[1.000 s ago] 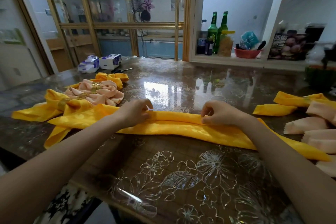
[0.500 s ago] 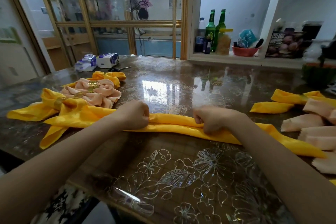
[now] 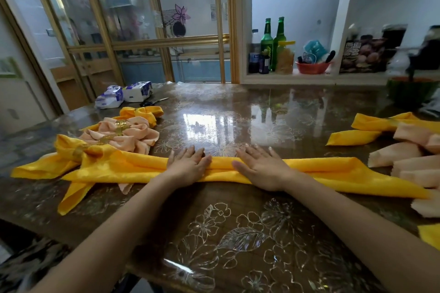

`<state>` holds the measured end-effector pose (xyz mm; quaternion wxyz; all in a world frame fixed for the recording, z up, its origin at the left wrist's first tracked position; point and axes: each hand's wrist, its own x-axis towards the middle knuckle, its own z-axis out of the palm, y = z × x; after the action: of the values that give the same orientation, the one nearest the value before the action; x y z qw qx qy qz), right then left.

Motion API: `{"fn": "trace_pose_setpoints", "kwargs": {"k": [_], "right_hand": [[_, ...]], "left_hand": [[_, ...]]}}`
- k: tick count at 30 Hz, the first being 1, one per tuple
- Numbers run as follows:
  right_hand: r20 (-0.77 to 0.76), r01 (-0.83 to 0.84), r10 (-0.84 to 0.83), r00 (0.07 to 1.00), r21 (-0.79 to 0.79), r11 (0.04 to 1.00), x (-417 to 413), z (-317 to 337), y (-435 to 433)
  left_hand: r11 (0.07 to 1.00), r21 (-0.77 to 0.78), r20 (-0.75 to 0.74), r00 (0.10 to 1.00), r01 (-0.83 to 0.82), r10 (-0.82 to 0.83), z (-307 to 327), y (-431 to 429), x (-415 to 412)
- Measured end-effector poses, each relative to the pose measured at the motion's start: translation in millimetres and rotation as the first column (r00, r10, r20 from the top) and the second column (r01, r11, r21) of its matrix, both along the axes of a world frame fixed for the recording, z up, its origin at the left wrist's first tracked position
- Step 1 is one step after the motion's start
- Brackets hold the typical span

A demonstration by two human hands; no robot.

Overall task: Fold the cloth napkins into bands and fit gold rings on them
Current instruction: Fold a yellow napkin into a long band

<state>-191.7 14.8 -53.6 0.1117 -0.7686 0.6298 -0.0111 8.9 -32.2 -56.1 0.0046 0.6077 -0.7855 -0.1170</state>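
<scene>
A long yellow napkin (image 3: 333, 171) lies folded into a band across the middle of the table. My left hand (image 3: 188, 164) and my right hand (image 3: 260, 165) press flat on its middle, fingers straight, side by side. At the left lies a pile of finished napkins: a yellow one (image 3: 45, 166) with a gold ring (image 3: 79, 151), and a peach one (image 3: 140, 133) with a gold ring (image 3: 121, 125). Another yellow ringed napkin (image 3: 142, 112) sits behind them.
Peach folded napkins (image 3: 404, 159) and yellow ones (image 3: 352, 138) lie at the right. Two tissue packs (image 3: 123, 95) and scissors (image 3: 152, 102) sit at the far left. The table (image 3: 238, 233) has a glossy flowered cover. Bottles (image 3: 272, 43) stand on the shelf behind.
Both hands had curled fingers gripping and rolling the yellow band; now they lie flat with straight fingers on it. The band looks narrower and tighter.
</scene>
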Motion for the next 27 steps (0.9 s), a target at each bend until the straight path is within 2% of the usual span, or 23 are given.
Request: {"fn": "trace_pose_setpoints", "kwargs": {"k": [4,6,9,11,14,18,21,23,27], "right_hand": [[0.014,0.052,-0.052,0.999,0.01,0.999,-24,1,9],[0.054,0.099,-0.096,0.994,-0.051,0.994,-39,-2,16],[0.174,0.171,-0.135,0.976,-0.214,0.962,-48,0,27],[0.18,0.17,-0.13,0.975,-0.227,0.959,-47,7,31],[0.18,0.146,-0.101,0.978,-0.253,0.957,-48,17,37],[0.109,0.051,-0.013,0.994,-0.363,0.93,-45,23,48],[0.017,-0.038,0.044,0.999,-0.262,0.964,-41,30,57],[0.026,-0.032,0.038,0.999,-0.204,0.978,-37,33,60],[-0.039,0.011,-0.032,0.999,-0.447,0.895,-21,19,55]], "left_hand": [[1.0,0.008,-0.003,1.0,0.017,-0.017,-2,-7,11],[0.999,-0.004,-0.086,0.996,0.033,-0.034,-2,-9,13],[0.993,-0.105,-0.28,0.956,0.057,-0.084,-3,-5,18],[0.981,-0.181,-0.329,0.935,0.074,-0.131,-2,1,23],[0.956,-0.287,-0.321,0.933,0.065,-0.16,5,11,25],[0.885,-0.437,-0.141,0.96,0.16,-0.243,13,27,28],[0.867,-0.432,-0.044,0.954,0.25,-0.297,13,46,35],[0.863,-0.44,-0.061,0.95,0.25,-0.306,9,51,36],[0.898,-0.43,-0.184,0.964,0.096,-0.191,11,46,20]]}}
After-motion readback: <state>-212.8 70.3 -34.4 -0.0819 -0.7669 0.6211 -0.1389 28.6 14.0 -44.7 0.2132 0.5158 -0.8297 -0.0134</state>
